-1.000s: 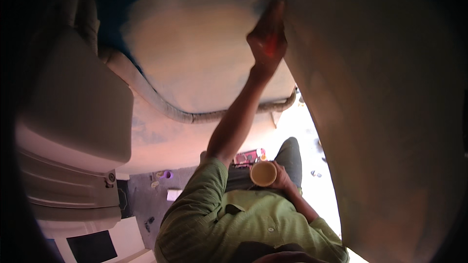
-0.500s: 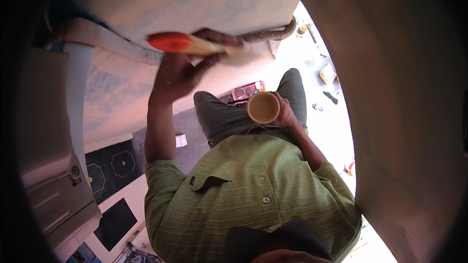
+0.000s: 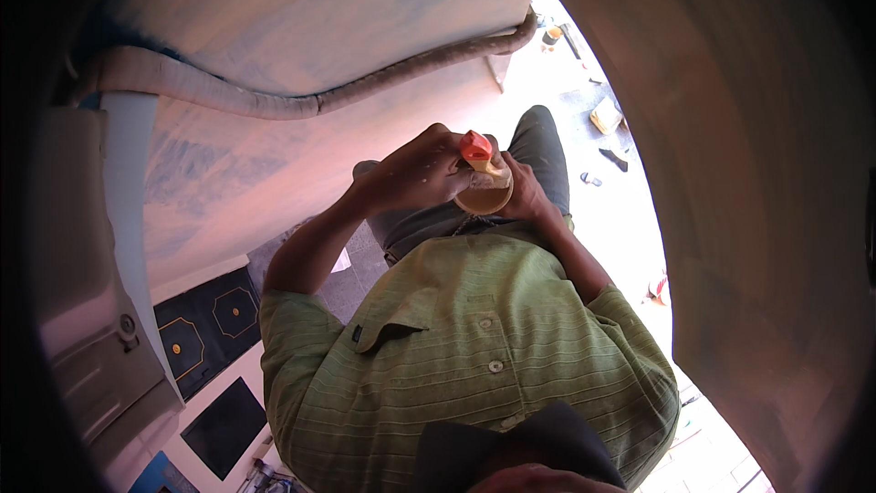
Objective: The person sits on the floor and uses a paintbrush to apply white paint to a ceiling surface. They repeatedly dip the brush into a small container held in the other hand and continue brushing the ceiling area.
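Observation:
My left hand point(image 3: 422, 167) is closed round a paintbrush with a red-tipped handle point(image 3: 475, 147) and a pale wooden lower part. The brush points down into a round beige cup point(image 3: 484, 202). Its bristles are mostly hidden by my fingers and the cup's rim. Gripping the cup's right side, my right hand point(image 3: 526, 190) keeps it in front of my lap. The cup's contents are hard to make out behind the brush and hand.
A wall with patchy pinkish and bluish paint point(image 3: 228, 164) rises ahead and left, crossed by a wrapped pipe point(image 3: 401, 71). A grey metal unit point(image 3: 96, 310) stands at the left. A broad brown surface point(image 3: 739, 219) fills the right. Several items, including a yellowish block point(image 3: 605, 116), lie on the bright floor.
My left hand has come down and right from the wall, bringing the brush to the cup. The brush has swung from nearly level to pointing down. My right hand still holds the cup.

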The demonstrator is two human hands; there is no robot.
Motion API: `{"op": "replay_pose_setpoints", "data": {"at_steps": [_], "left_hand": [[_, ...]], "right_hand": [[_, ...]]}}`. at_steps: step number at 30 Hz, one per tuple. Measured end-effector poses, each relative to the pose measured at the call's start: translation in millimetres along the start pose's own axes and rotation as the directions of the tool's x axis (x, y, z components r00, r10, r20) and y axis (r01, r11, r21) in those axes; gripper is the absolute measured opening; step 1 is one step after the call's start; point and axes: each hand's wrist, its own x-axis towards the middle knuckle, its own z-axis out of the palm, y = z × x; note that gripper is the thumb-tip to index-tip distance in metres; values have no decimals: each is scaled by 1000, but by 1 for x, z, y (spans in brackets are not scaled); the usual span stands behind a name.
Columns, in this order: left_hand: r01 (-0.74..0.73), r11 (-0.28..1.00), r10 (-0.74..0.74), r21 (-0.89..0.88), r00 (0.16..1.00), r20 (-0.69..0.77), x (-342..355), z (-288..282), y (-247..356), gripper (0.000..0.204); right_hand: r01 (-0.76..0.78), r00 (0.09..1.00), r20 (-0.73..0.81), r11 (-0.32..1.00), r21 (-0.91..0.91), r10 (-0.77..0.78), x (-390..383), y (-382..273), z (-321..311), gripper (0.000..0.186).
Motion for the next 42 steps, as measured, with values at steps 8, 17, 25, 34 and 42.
{"op": "replay_pose_setpoints", "data": {"at_steps": [8,17,25,34,42], "left_hand": [[83,990,-72,-110,992,104,2,19,-7,32],[17,995,-11,-98,998,67,-1,26,-15,29],[-81,992,74,-97,995,-73,7,-11,11,19],[126,966,-121,-227,992,36,-8,14,3,32],[-223,968,236,112,963,-127,-24,32,7,40]], "right_hand": [[-1,999,-40,999,40,3,-3,3,3,83],[53,997,-56,998,-23,-54,-2,6,4,82],[-15,999,-36,1000,9,16,-5,15,7,84],[23,987,-158,1000,12,-21,-3,9,9,86],[15,969,-247,998,55,-1,-2,7,12,77]]}}
